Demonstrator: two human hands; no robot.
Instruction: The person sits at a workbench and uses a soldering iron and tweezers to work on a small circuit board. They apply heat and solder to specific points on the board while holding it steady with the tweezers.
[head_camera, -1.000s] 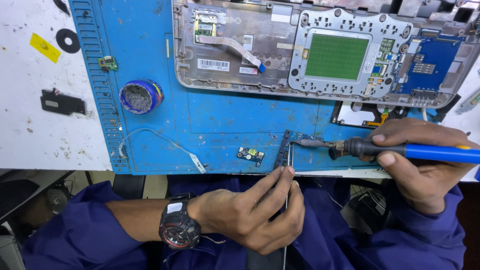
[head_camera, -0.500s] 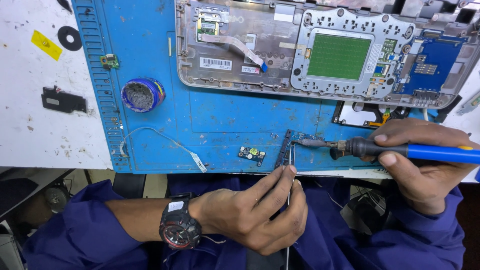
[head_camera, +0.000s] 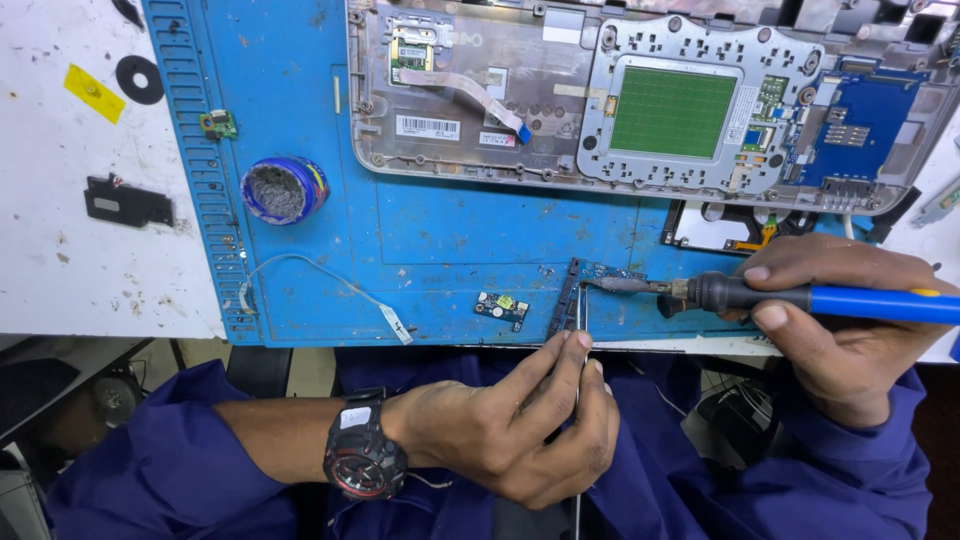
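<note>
Soldering iron (head_camera: 800, 297) gripped in right hand (head_camera: 850, 330), tip on small circuit board (head_camera: 590, 290) at blue mat's (head_camera: 450, 240) near edge, same as a second ago. Left hand (head_camera: 520, 430) pinching solder wire (head_camera: 581, 310), unmoved. Joint seemingly mid-heating.

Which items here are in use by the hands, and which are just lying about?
In use: soldering iron in right hand; solder wire in left hand; small blue board.

Lying about: round tin, tiny board, white cable, opened laptop shell, black bracket.
</note>
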